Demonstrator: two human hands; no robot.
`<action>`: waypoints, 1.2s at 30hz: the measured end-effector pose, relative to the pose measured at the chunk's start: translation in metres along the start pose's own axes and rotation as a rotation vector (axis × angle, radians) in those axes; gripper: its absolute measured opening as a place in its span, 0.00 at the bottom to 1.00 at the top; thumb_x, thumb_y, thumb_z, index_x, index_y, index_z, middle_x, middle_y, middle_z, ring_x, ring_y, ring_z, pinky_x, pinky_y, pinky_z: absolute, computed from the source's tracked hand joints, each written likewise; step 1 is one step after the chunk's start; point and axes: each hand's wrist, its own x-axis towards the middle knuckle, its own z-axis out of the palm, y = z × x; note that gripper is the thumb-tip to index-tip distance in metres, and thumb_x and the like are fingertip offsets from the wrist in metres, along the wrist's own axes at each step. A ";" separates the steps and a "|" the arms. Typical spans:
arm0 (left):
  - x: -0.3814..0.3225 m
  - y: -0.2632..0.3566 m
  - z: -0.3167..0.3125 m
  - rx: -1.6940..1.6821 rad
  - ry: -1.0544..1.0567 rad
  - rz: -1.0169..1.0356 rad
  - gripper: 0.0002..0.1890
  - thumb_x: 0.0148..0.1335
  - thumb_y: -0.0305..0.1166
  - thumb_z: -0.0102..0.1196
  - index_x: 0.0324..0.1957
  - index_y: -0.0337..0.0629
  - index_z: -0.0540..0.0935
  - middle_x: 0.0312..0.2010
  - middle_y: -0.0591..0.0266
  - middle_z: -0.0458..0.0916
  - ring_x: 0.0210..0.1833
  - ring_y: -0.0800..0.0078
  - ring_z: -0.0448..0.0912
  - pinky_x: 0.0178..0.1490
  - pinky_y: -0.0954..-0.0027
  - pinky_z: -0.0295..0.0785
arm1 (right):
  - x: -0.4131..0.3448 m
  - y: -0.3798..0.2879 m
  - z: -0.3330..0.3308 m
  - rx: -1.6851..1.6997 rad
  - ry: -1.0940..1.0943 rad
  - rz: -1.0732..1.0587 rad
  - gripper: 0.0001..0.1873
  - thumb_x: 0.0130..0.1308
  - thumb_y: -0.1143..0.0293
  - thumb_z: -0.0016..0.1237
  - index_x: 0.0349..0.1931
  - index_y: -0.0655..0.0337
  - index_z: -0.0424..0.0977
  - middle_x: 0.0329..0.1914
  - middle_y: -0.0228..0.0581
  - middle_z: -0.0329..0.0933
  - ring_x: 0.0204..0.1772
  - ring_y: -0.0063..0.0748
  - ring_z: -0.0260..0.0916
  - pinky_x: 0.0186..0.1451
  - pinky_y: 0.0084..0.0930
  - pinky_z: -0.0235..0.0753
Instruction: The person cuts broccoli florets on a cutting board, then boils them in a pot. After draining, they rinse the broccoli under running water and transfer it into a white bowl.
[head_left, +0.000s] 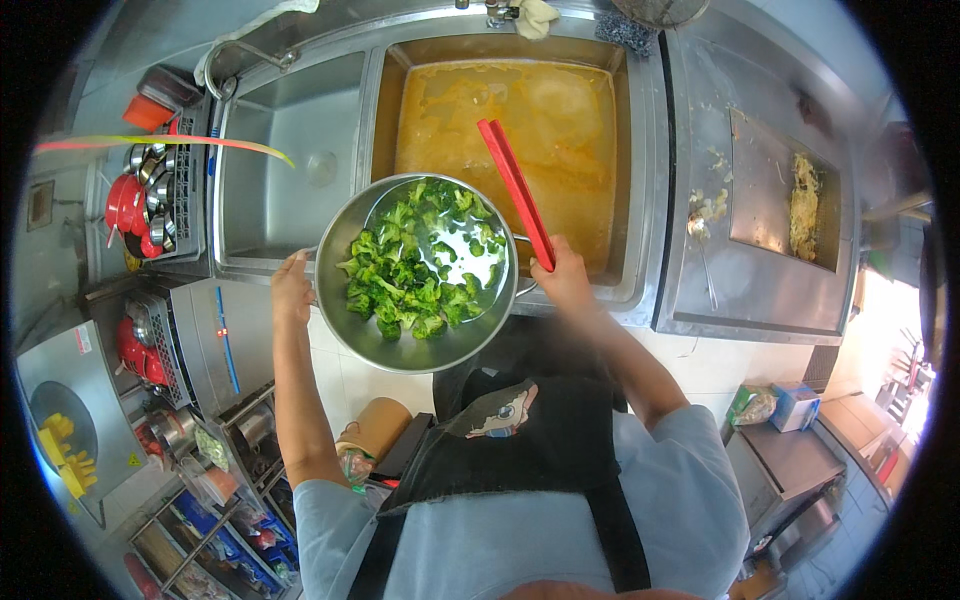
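A round stainless-steel pot (487, 349) holds green broccoli florets (405, 277) in water, which reflects a bright patch of light. My left hand (292, 285) grips the pot's left handle. Over on the right, my right hand (561, 279) is closed around a long red channel-shaped utensil (517, 191), perhaps tongs, that points up and away from me. Its fingers also meet the pot's right loop handle (528, 288); how firmly they hold it cannot be seen. The pot is tilted somewhat and overlaps the front left corner of a sink basin (622, 225) full of cloudy orange-brown liquid (510, 97).
Left of the filled basin is a second steel basin (292, 150) with a curved faucet (247, 49). Racks of red-handled pans (131, 202) stand farther left. To the right, a steel counter (697, 292) carries a spoon (705, 255), food scraps and a recessed tray (765, 202).
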 end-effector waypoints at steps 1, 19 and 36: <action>0.000 0.000 0.000 0.010 0.004 0.005 0.11 0.62 0.35 0.52 0.41 0.38 0.77 0.13 0.78 0.58 0.12 0.89 0.52 0.12 0.83 0.46 | -0.001 -0.001 0.000 0.007 -0.005 -0.006 0.15 0.53 0.69 0.49 0.40 0.65 0.67 0.29 0.57 0.73 0.36 0.57 0.72 0.40 0.43 0.71; 0.013 0.001 -0.010 0.040 0.009 0.035 0.14 0.62 0.36 0.52 0.47 0.39 0.76 0.11 0.78 0.58 0.10 0.88 0.53 0.10 0.83 0.47 | -0.003 -0.001 0.001 0.050 -0.009 -0.044 0.22 0.54 0.59 0.55 0.42 0.66 0.67 0.27 0.55 0.74 0.34 0.56 0.74 0.37 0.41 0.72; -0.007 0.021 -0.001 0.005 -0.014 0.068 0.13 0.62 0.35 0.52 0.46 0.38 0.76 0.12 0.79 0.59 0.10 0.90 0.53 0.10 0.84 0.47 | 0.005 -0.006 -0.002 -0.279 -0.068 -0.164 0.25 0.58 0.53 0.49 0.50 0.60 0.69 0.26 0.54 0.75 0.31 0.56 0.73 0.34 0.45 0.72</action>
